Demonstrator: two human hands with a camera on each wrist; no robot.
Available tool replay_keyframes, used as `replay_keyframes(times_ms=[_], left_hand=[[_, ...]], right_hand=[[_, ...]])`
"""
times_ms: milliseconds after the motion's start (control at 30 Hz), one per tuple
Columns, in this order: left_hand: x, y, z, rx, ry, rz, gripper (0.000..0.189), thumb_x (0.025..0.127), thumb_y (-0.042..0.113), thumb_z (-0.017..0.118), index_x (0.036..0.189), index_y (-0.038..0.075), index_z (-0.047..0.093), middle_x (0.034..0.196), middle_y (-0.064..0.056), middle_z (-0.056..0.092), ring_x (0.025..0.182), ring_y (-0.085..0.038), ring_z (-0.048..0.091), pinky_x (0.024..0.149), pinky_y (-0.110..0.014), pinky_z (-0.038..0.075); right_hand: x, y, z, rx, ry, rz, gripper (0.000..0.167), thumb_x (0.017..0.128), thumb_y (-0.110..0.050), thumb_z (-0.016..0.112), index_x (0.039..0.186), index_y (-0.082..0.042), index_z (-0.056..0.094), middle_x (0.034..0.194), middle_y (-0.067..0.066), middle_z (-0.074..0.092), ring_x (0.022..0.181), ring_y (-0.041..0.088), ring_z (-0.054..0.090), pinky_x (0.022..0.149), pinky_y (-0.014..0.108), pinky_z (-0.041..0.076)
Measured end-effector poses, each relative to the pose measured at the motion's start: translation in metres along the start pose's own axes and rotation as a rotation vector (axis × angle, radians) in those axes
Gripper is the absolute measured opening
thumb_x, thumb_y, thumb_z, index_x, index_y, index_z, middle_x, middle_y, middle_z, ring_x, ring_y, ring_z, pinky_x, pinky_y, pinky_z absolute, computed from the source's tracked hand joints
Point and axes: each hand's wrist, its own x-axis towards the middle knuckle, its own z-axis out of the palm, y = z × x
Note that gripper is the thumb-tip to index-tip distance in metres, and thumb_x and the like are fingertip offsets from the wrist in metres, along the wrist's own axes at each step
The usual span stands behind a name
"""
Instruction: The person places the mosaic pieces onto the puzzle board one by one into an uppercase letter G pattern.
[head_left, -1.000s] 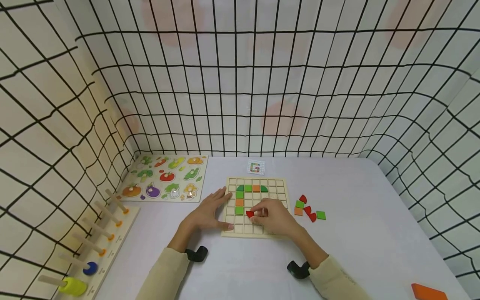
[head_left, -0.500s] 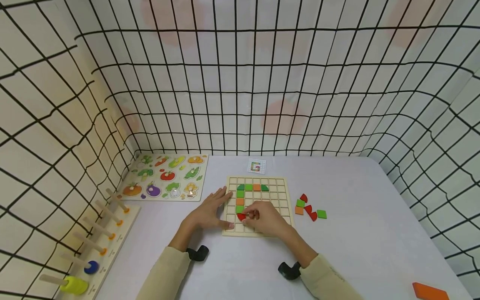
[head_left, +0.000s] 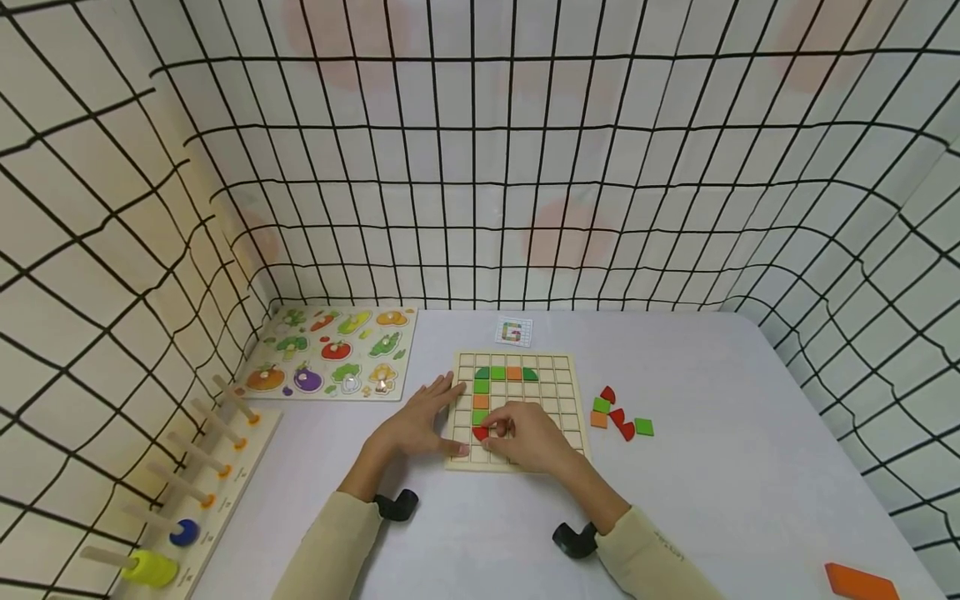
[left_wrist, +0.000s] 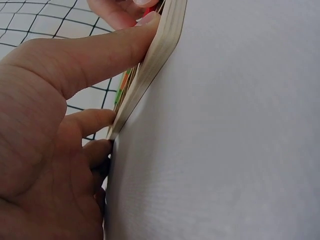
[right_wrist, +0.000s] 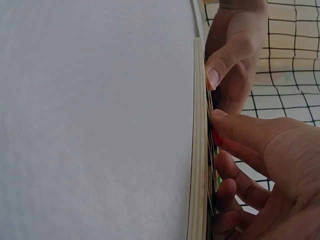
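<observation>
A wooden grid board (head_left: 564, 404) lies flat on the white table. My left hand (head_left: 415, 423) rests at its left edge with fingers spread, the thumb (left_wrist: 107, 57) on the near left corner. My right hand (head_left: 534, 437) is low over the board, thumb and index finger at a red quarter-circle tile (head_left: 480, 434), pinching it; some of it is hidden by the fingertips. That tile sits in a cell just below a column of a green, an orange and a lower green square tile (head_left: 480, 417). A top row of tiles has dark green rounded tiles (head_left: 530, 375) at its ends.
Several loose red, green and orange tiles (head_left: 617, 417) lie right of the board. A small pattern card (head_left: 513, 332) is behind it. Farther left are a vegetable puzzle board (head_left: 360, 354) and a peg stand (head_left: 225, 492). An orange block (head_left: 860, 581) sits at the front right.
My right hand has carried the red tile left and lowered it into the cell below the green square. My left hand stays in place on the board.
</observation>
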Motion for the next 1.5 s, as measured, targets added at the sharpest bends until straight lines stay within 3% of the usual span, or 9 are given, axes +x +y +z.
replay_keyframes(times_ms=[433, 833, 1100, 1367, 1500], left_hand=[[0.000, -0.001, 0.000, -0.011, -0.005, 0.001, 0.108, 0.077, 0.050, 0.087, 0.164, 0.018, 0.031, 0.175, -0.006, 0.011, 0.163, -0.027, 0.007, 0.132, -0.053, 0.007], [0.001, 0.003, -0.001, -0.010, -0.005, -0.010, 0.109, 0.076, 0.049, 0.088, 0.164, 0.018, 0.031, 0.175, -0.006, 0.011, 0.162, -0.026, 0.007, 0.132, -0.052, 0.008], [0.001, 0.002, 0.000, 0.002, -0.007, -0.012, 0.109, 0.076, 0.049, 0.087, 0.164, 0.018, 0.030, 0.175, -0.005, 0.010, 0.163, -0.025, 0.006, 0.132, -0.050, 0.008], [0.000, 0.004, -0.001, -0.012, -0.008, -0.008, 0.109, 0.076, 0.048, 0.087, 0.164, 0.017, 0.031, 0.175, -0.005, 0.010, 0.163, -0.026, 0.006, 0.132, -0.051, 0.008], [0.000, 0.004, 0.000, -0.019, -0.004, -0.007, 0.109, 0.076, 0.047, 0.088, 0.164, 0.016, 0.031, 0.175, -0.006, 0.010, 0.163, -0.027, 0.006, 0.132, -0.052, 0.007]], right_hand=[[0.001, -0.001, 0.002, -0.005, 0.028, 0.012, 0.016, 0.088, -0.024, 0.082, 0.101, -0.015, 0.079, 0.075, -0.009, 0.058, 0.067, 0.009, 0.050, 0.055, 0.021, 0.038], [-0.005, 0.013, -0.013, 0.128, 0.032, 0.052, 0.014, 0.089, -0.024, 0.082, 0.102, -0.020, 0.078, 0.080, -0.005, 0.062, 0.069, 0.012, 0.054, 0.057, 0.021, 0.044], [-0.024, 0.037, -0.046, 0.119, 0.109, 0.138, 0.019, 0.089, -0.028, 0.082, 0.105, -0.019, 0.079, 0.082, -0.004, 0.063, 0.073, 0.014, 0.055, 0.060, 0.022, 0.044], [-0.055, 0.076, -0.092, 0.028, 0.210, 0.120, 0.031, 0.087, -0.031, 0.084, 0.110, -0.011, 0.078, 0.082, -0.001, 0.064, 0.071, 0.013, 0.052, 0.065, 0.023, 0.044], [-0.070, 0.093, -0.111, 0.001, 0.229, 0.184, 0.034, 0.086, -0.033, 0.085, 0.113, -0.014, 0.077, 0.086, 0.000, 0.063, 0.072, 0.015, 0.054, 0.055, 0.023, 0.045]])
